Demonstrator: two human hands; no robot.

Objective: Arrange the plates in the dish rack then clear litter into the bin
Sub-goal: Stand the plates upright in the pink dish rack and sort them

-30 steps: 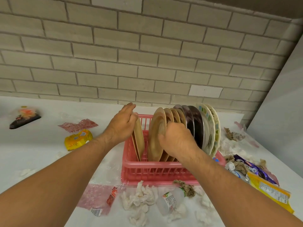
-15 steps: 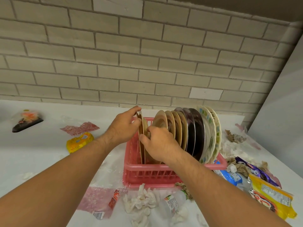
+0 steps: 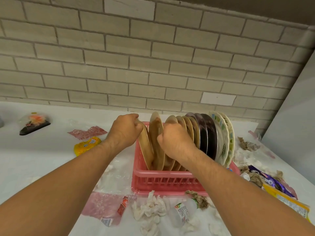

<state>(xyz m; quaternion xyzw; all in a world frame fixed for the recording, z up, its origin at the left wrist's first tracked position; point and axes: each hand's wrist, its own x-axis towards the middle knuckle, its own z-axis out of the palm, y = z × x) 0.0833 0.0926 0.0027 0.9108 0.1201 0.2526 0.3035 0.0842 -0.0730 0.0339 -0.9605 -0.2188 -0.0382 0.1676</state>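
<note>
A pink plastic dish rack [image 3: 163, 180] stands on the white counter and holds several plates on edge. My left hand [image 3: 125, 131] grips the top rim of the leftmost tan plate [image 3: 144, 150], which leans left. My right hand [image 3: 173, 140] grips the rim of a second tan plate [image 3: 156, 132] beside it. To the right stand more tan plates [image 3: 189, 126], dark purple plates [image 3: 207, 133] and white patterned plates [image 3: 225, 143]. Litter lies all around the rack.
Crumpled white tissues [image 3: 150, 206], a small plastic bottle [image 3: 183, 211] and a red sachet [image 3: 123, 204] lie in front of the rack. A yellow packet [image 3: 86, 144], pink wrapper [image 3: 87, 132] and black food tray [image 3: 34, 124] sit left. Purple [image 3: 265, 178] and yellow [image 3: 288, 202] wrappers lie right. Brick wall behind.
My right hand has shifted left from the tan plate stack to the second plate. My left hand has curled tighter on the leftmost plate, tilting it left.
</note>
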